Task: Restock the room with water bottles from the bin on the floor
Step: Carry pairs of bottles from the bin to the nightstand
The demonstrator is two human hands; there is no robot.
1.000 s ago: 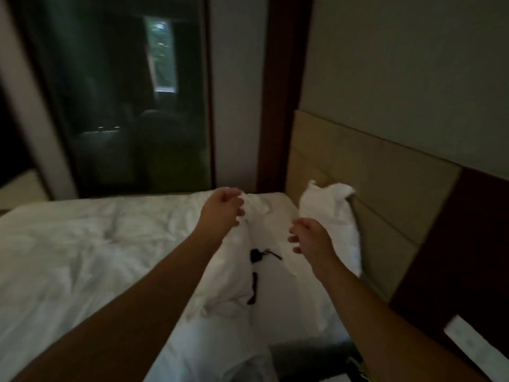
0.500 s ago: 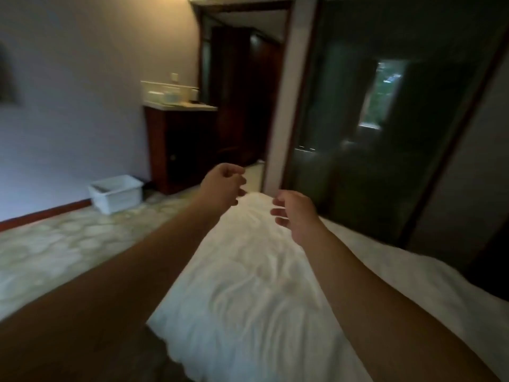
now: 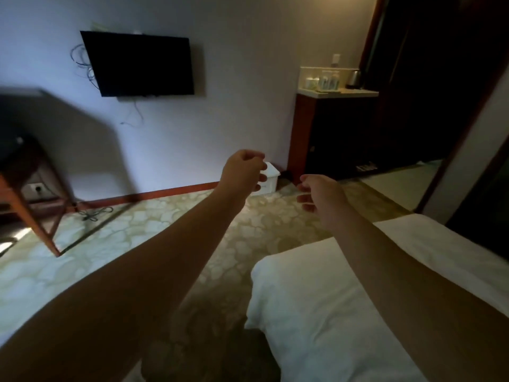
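A white bin (image 3: 269,180) stands on the floor against the far wall, mostly hidden behind my left hand; its contents do not show. My left hand (image 3: 244,170) is stretched out in front of me with the fingers loosely curled and nothing in it. My right hand (image 3: 319,193) is held out beside it, fingers apart and empty. Two water bottles (image 3: 330,80) stand on the light top of a dark cabinet (image 3: 336,133) at the far right, beside cups and a kettle (image 3: 353,79).
The corner of a white bed (image 3: 325,307) fills the lower right. A patterned floor (image 3: 132,230) lies between me and the wall. A wall television (image 3: 139,64) hangs above; a wooden table leg (image 3: 27,216) and a cable are at the left. A dark doorway opens at the right.
The view has swung left from the headboard and pillow, past the glass door, to the television wall, cabinet and bin. Both hands stay raised and empty.
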